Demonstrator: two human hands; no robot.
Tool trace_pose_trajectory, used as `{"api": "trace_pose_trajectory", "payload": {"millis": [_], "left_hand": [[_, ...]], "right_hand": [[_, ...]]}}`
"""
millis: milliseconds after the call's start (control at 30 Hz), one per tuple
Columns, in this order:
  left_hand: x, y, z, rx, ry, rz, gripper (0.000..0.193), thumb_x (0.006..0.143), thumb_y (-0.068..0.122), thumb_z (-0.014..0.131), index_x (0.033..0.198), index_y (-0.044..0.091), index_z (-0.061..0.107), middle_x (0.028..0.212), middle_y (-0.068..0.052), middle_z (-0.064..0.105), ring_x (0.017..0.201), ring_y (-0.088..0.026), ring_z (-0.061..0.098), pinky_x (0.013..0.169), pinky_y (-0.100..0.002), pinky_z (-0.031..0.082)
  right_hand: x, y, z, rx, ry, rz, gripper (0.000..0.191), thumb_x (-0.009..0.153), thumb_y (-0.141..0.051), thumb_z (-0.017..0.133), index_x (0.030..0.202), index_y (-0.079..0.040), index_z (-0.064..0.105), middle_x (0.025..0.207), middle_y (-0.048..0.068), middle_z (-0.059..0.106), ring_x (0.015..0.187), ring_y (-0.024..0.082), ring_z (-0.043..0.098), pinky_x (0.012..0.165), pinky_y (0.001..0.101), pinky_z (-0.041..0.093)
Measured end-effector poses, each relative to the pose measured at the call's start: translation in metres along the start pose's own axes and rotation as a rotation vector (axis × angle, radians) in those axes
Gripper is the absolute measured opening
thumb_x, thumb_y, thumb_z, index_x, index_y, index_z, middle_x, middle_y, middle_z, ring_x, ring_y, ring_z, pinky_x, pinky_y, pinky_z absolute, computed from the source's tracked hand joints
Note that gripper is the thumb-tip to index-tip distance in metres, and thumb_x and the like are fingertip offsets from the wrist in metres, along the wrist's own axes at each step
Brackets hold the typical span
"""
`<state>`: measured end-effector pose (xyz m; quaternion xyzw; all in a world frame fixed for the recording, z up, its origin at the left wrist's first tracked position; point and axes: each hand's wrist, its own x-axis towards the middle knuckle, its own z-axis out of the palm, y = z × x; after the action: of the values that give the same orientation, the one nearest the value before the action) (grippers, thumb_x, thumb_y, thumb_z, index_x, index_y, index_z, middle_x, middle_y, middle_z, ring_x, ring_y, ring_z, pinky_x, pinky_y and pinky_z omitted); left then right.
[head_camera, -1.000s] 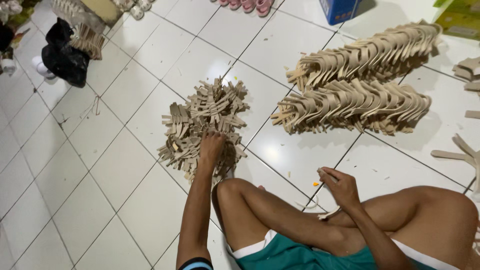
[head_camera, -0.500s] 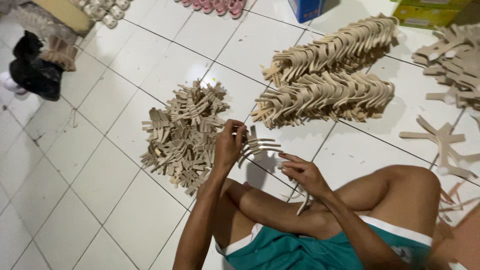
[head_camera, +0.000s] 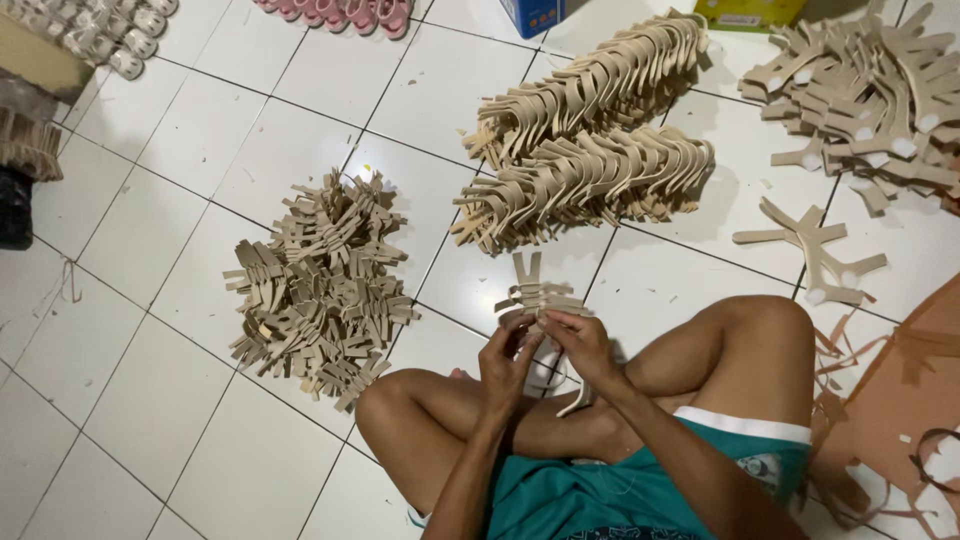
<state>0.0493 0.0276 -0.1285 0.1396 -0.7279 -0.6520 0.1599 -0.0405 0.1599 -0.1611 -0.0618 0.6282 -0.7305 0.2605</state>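
Observation:
I sit cross-legged on a white tiled floor. My left hand (head_camera: 508, 362) and my right hand (head_camera: 580, 340) meet in front of my knees, both gripping a small bundle of beige Y-shaped straps (head_camera: 535, 293) that sticks up between them. A loose heap of the same beige straps (head_camera: 318, 280) lies on the floor to my left. Two long neat rows of stacked straps (head_camera: 585, 125) lie further ahead.
A pile of larger beige Y-shaped pieces with white tips (head_camera: 880, 90) fills the far right, with a few loose ones (head_camera: 815, 250) nearer. Brown scrap sheet (head_camera: 900, 400) lies at my right. Pink sandals (head_camera: 345, 12), a blue box (head_camera: 530, 15) and pale soles (head_camera: 105, 30) line the back.
My left hand lifted a bundle of straps out of the loose heap and brought it in front of me. My right hand came up from the floor and joined it on the bundle.

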Motion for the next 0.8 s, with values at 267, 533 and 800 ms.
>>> {"api": "trace_pose_trajectory", "payload": {"millis": [267, 533, 800], "left_hand": [[0.009, -0.01, -0.012, -0.096, 0.099, -0.215, 0.036, 0.098, 0.012, 0.068, 0.132, 0.0, 0.068, 0.122, -0.01, 0.074, 0.111, -0.017, 0.065, 0.098, -0.029, 0.051], [0.007, -0.008, -0.01, -0.339, 0.068, -0.327, 0.04, 0.093, 0.009, 0.071, 0.132, 0.0, 0.067, 0.129, -0.011, 0.07, 0.117, -0.019, 0.065, 0.103, -0.03, 0.051], [-0.001, -0.011, -0.007, -0.162, 0.022, -0.219, 0.031, 0.092, 0.004, 0.073, 0.122, -0.003, 0.074, 0.115, -0.012, 0.076, 0.102, -0.016, 0.069, 0.091, -0.028, 0.056]], "right_hand": [[-0.004, -0.005, -0.019, -0.051, -0.101, 0.002, 0.042, 0.093, -0.024, 0.071, 0.124, 0.004, 0.07, 0.098, 0.004, 0.079, 0.079, 0.006, 0.063, 0.069, 0.0222, 0.053], [-0.014, -0.012, -0.026, -0.333, -0.103, -0.083, 0.037, 0.093, -0.026, 0.072, 0.116, 0.004, 0.075, 0.104, 0.007, 0.079, 0.095, 0.011, 0.069, 0.082, 0.0261, 0.055], [-0.014, -0.015, -0.03, -0.264, -0.24, -0.039, 0.032, 0.095, -0.022, 0.07, 0.113, 0.003, 0.077, 0.098, 0.008, 0.077, 0.088, 0.01, 0.066, 0.077, 0.0261, 0.054]]}}
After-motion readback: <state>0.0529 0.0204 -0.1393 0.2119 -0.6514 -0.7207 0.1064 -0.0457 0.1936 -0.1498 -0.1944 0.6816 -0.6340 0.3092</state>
